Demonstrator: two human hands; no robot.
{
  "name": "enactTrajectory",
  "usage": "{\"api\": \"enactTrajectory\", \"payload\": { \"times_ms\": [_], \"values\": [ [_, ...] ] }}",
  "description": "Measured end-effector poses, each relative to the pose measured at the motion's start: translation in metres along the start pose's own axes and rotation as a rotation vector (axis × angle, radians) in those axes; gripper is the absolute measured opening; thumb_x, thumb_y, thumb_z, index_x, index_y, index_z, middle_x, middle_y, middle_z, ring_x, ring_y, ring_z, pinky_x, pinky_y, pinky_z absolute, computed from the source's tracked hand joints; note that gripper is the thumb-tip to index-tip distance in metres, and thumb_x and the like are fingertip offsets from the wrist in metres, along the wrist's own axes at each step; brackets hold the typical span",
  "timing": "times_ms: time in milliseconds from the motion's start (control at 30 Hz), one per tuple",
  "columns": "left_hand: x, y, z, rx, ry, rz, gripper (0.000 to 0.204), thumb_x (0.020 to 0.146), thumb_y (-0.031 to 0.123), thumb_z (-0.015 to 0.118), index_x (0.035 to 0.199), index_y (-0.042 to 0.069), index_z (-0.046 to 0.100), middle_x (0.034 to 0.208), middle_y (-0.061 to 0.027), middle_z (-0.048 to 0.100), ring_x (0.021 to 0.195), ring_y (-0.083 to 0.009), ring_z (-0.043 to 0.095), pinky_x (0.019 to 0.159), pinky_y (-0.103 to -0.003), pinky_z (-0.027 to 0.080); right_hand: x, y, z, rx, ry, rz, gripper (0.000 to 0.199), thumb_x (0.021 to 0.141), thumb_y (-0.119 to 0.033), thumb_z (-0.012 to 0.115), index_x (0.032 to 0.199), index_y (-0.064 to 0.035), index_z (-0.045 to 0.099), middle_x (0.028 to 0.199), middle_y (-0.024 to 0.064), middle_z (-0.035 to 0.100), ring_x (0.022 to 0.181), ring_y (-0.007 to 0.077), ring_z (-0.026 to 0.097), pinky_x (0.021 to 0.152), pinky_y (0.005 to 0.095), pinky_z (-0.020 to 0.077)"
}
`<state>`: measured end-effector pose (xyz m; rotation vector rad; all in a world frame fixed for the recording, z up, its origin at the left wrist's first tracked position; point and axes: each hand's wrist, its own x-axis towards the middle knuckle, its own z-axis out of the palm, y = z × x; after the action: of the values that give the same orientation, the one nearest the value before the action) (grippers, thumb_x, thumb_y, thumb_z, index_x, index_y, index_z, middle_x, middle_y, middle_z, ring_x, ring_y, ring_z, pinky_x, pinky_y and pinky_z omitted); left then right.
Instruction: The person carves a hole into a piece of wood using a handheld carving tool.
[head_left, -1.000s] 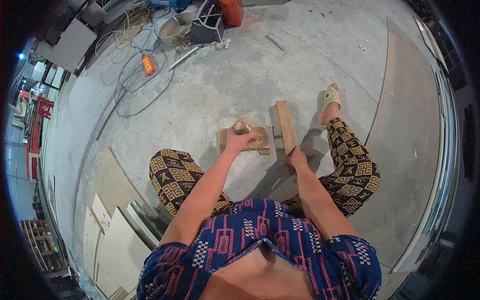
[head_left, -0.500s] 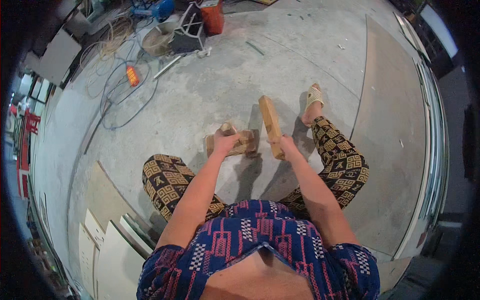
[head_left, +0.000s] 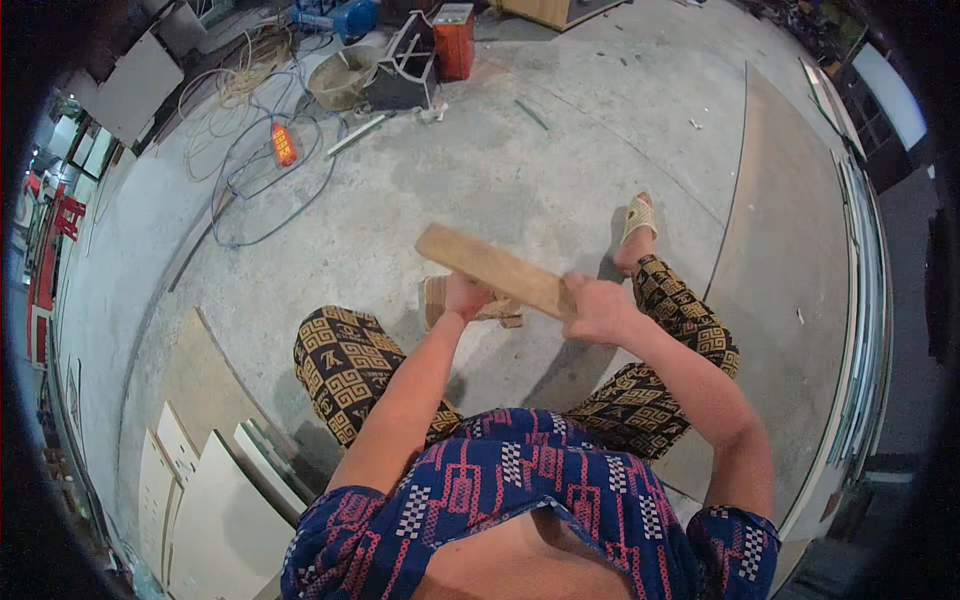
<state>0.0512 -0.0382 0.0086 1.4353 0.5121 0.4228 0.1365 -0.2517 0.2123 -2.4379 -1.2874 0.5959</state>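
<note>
I sit on a concrete floor with my legs apart in patterned trousers. My right hand point(head_left: 598, 308) grips one end of a flat wooden board point(head_left: 490, 268), which is lifted and slants up to the left. My left hand point(head_left: 466, 296) is closed just under the board, resting on a small wooden piece point(head_left: 437, 300) that lies on the floor between my knees. What the left hand holds is hidden. My right foot wears a pale sandal point(head_left: 638, 216).
Coiled cables point(head_left: 262, 190) and an orange tool point(head_left: 284, 146) lie at the far left. A bucket point(head_left: 342, 80), a metal stand point(head_left: 402, 70) and an orange box point(head_left: 454, 28) stand at the back. Pale boards point(head_left: 210, 490) are stacked at my left; a large sheet point(head_left: 790, 260) lies right.
My right hand lifted the wooden board off the floor and swung its far end to the left, from nearly upright to slanting across. My left hand stayed on the small piece.
</note>
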Motion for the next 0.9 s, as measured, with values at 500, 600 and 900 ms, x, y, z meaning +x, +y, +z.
{"api": "enactTrajectory", "payload": {
  "times_ms": [500,600,900],
  "values": [
    [0.005,-0.025,-0.015,0.605,-0.054,0.32,0.048,0.081,0.02,0.067,0.123,0.007,0.049,0.123,-0.008,0.054,0.112,-0.0192,0.05,0.095,-0.035,0.04,-0.011,0.002,0.009,0.01,0.058,-0.096,0.071,0.059,-0.031,0.071,0.116,-0.002,0.042,0.101,0.0211,0.055,0.093,0.0385,0.056,0.079,0.0439,0.0461],
    [-0.002,-0.007,-0.006,0.139,-0.046,-0.145,0.044,0.071,0.018,0.075,0.109,0.003,0.061,0.107,-0.0086,0.065,0.095,-0.017,0.062,0.08,-0.03,0.049,-0.012,-0.003,0.0,-0.063,-0.097,0.106,0.065,0.061,-0.031,0.07,0.112,-0.0025,0.043,0.101,0.0192,0.055,0.094,0.037,0.055,0.08,0.0438,0.0459],
    [0.016,-0.05,-0.019,0.427,0.075,0.374,0.055,0.069,0.018,0.077,0.116,-0.001,0.055,0.111,-0.0105,0.063,0.099,-0.0191,0.062,0.081,-0.031,0.05,-0.022,-0.026,0.004,0.207,0.308,-0.28,0.074,0.058,-0.032,0.072,0.119,-0.0025,0.043,0.102,0.0216,0.055,0.096,0.0372,0.055,0.079,0.0416,0.0453]
  ]
}}
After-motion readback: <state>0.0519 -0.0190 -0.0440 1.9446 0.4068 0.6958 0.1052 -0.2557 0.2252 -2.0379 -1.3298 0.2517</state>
